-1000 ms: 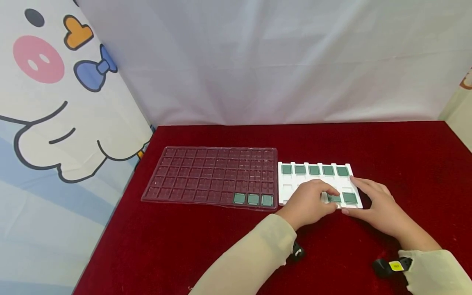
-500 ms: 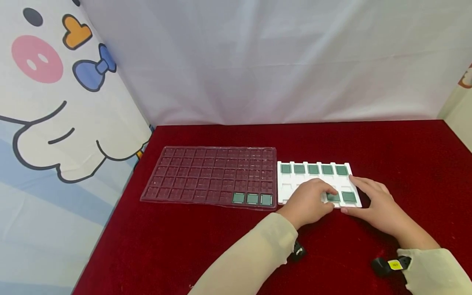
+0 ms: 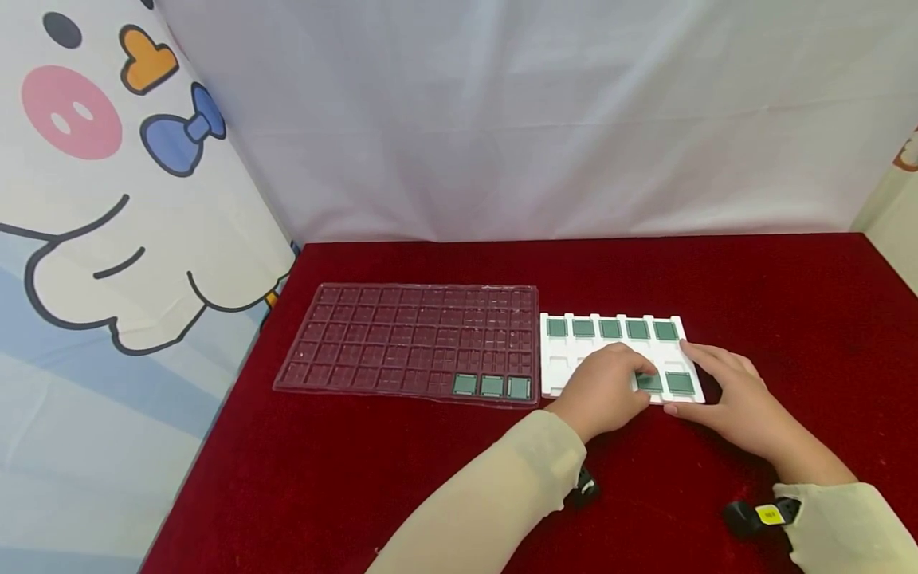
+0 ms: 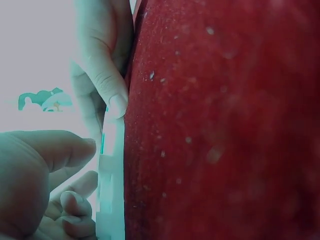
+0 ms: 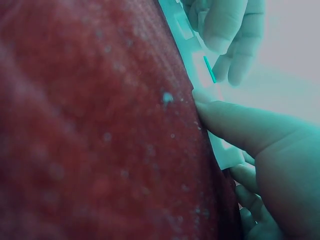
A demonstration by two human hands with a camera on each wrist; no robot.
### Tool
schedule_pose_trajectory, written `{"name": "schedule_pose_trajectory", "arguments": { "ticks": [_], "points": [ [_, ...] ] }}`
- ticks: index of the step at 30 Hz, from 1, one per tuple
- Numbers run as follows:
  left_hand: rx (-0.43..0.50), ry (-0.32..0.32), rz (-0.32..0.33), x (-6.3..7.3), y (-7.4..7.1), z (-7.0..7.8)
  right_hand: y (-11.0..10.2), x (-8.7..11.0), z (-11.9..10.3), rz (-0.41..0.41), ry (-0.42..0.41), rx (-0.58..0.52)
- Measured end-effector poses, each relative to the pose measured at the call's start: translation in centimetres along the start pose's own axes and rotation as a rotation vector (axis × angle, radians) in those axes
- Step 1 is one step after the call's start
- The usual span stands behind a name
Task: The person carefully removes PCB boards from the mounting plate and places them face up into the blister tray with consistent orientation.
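Note:
A white tray (image 3: 606,347) lies on the red cloth with green square chips in its back row and at the right of its front row. Over its front row is my left hand (image 3: 601,391), index fingertip at a green chip (image 3: 649,383) seated in a slot. In the left wrist view, its thumb (image 4: 75,146) stands apart from the other fingers, with nothing visible pinched between them. My right hand (image 3: 739,399) grips the tray's right end, thumb at the front edge and fingers on the far side. Another chip (image 3: 679,383) sits beside it.
Left of the white tray lies a large clear plastic tray (image 3: 402,335) with many square pockets; 3 green chips (image 3: 492,387) occupy its front right pockets. Red cloth (image 3: 344,478) covers the table. A white curtain (image 3: 502,119) hangs behind, and a cartoon-printed cloth (image 3: 86,199) at left.
My left index fingertip stays at the same front-row chip, while the left wrist and sleeve shift slightly right. The right hand and both trays hold their places.

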State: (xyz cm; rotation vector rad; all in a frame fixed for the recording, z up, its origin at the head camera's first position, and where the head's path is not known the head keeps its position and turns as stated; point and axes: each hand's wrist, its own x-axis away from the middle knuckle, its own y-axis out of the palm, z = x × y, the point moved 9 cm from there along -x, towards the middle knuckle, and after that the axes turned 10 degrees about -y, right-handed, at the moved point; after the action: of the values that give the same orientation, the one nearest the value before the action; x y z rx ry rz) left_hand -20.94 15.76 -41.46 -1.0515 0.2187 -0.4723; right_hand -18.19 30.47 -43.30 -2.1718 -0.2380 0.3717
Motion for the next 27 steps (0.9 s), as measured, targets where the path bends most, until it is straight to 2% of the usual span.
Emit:
{"name": "schedule_pose_trajectory", "arguments": {
  "ticks": [8, 18, 27],
  "points": [
    [0.010, -0.081, 0.011, -0.29, 0.22, -0.18, 0.20, -0.03, 0.21, -0.010, 0.020, -0.004],
    [-0.049, -0.090, -0.002, -0.29, 0.36, 0.11, 0.24, -0.14, 0.26, -0.009, 0.010, -0.012],
    [-0.088, -0.094, 0.033, -0.26, 0.45, 0.49, 0.35, -0.09, 0.38, -0.014, 0.019, -0.006]
  ]
}}
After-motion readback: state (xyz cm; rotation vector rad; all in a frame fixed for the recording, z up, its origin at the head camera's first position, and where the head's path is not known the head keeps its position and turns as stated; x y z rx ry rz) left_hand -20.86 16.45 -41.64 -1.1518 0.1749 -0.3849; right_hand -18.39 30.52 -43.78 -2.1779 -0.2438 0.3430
